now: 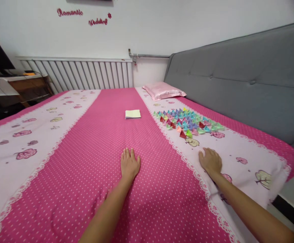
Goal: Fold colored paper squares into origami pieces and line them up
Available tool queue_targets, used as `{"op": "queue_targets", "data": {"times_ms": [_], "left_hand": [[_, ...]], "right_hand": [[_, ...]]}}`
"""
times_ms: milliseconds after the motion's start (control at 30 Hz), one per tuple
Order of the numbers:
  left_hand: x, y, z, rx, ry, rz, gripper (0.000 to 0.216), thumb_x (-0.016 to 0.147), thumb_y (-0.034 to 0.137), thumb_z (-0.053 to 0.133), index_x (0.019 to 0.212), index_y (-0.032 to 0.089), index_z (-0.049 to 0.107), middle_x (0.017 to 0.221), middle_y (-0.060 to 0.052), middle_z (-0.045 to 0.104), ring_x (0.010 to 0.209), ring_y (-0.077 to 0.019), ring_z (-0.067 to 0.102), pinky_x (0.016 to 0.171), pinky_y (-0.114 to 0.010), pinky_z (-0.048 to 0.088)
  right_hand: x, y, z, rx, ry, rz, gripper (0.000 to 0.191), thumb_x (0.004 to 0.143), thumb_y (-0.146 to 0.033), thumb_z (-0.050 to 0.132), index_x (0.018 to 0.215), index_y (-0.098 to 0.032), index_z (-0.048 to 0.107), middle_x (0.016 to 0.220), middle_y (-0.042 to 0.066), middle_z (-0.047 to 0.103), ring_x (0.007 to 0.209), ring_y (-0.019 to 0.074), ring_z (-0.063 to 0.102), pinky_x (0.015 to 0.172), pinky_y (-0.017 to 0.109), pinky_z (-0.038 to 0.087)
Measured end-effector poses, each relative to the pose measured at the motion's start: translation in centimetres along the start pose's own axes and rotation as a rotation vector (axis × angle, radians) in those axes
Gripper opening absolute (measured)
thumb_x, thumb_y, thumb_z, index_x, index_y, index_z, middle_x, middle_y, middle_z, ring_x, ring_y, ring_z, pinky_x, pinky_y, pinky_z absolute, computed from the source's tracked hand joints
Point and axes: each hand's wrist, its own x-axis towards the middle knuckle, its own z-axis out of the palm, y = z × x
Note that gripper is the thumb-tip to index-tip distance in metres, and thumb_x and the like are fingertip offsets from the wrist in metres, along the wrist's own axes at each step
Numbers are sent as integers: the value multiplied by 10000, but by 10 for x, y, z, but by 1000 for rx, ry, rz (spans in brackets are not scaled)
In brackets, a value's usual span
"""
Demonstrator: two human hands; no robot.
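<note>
My left hand [129,164] lies flat, palm down, on the pink dotted bedsheet [91,158], fingers stretched forward and holding nothing. My right hand [210,161] rests palm down on the pale printed strip of the sheet, fingers loosely curved, also holding nothing. Just beyond my right hand, several small folded paper shapes [187,120] in many colours lie laid out in rows. A small stack of pale yellow paper sheets [133,114] sits further up the bed, ahead of my left hand.
A pink satin pillow [163,90] lies at the far end by a grey padded headboard [250,77] along the right. A white radiator [81,72] lines the far wall. A dark desk [23,86] stands at the left.
</note>
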Motion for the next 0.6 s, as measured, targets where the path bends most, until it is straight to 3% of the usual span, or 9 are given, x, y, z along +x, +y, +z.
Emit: {"op": "queue_targets", "data": {"times_ms": [600], "left_hand": [[-2,5,0,-28,-3,2,648,881,462,209,1372,56,326,1434,-194,307,1347,-298,226,1100,-413,166]], "right_hand": [[-2,3,-7,41,-20,12,438,854,-335,376,1127,-55,573,1150,180,583,1075,283,485,934,415,341]]}}
